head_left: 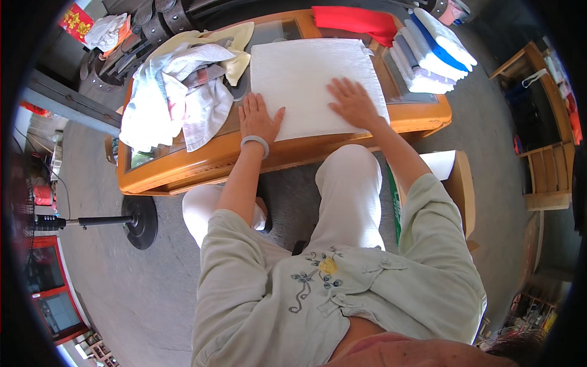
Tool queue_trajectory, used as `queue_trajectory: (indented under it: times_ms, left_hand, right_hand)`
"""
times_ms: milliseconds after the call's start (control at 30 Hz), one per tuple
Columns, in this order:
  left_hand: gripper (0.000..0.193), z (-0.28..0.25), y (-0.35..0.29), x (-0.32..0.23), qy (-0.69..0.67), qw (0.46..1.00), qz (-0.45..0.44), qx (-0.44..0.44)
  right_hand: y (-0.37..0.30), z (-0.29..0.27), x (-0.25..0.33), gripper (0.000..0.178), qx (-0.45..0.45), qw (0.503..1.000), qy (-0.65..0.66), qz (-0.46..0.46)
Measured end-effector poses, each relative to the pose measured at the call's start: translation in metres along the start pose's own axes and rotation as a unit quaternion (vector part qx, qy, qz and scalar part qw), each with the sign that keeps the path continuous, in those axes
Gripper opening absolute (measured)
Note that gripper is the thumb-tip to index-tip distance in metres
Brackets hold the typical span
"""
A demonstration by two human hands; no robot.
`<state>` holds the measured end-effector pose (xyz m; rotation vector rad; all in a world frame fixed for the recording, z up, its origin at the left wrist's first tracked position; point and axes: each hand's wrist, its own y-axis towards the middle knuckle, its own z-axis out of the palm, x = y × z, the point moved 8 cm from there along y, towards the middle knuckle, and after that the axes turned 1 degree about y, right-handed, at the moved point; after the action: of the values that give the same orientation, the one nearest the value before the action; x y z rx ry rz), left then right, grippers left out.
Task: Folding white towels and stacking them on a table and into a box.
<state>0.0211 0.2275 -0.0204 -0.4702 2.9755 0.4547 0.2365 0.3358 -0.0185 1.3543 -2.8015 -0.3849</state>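
A white towel lies spread flat in a rough square on the wooden table with glass panels. My left hand rests at the towel's near left corner, fingers stretched out and a pale bangle on the wrist. Over the right part of the towel is my right hand, palm down with its fingers spread and slightly blurred. Neither hand grips anything. Left of the towel sits a loose heap of crumpled white and pale towels, with a yellowish cloth beside it.
Folded towels are stacked at the table's right end, near a red cloth along the far edge. An open cardboard box stands on the floor by my right arm. A fan's round black base is on the floor at left.
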Motion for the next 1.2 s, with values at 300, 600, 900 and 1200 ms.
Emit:
queue_trajectory:
  times_ms: [300, 600, 900, 1200]
  left_hand:
    - [0.080, -0.004, 0.000, -0.009, 0.009, 1.000, -0.024, 0.009]
    - [0.065, -0.003, -0.026, 0.013, -0.012, 0.998, -0.051, -0.048]
    - [0.039, -0.019, -0.083, 0.006, -0.166, 0.969, -0.042, -0.180]
    - [0.029, -0.024, -0.064, 0.017, -0.277, 0.935, -0.192, -0.111]
  right_hand:
    - [-0.094, 0.010, -0.113, 0.055, -0.061, 0.980, 0.044, 0.184]
    - [-0.150, -0.028, -0.065, 0.029, -0.202, 0.922, 0.182, 0.276]
    - [-0.164, 0.013, -0.075, 0.032, -0.236, 0.538, 0.643, 0.492]
    - [-0.163, 0.017, -0.080, 0.038, -0.262, 0.470, 0.700, 0.469]
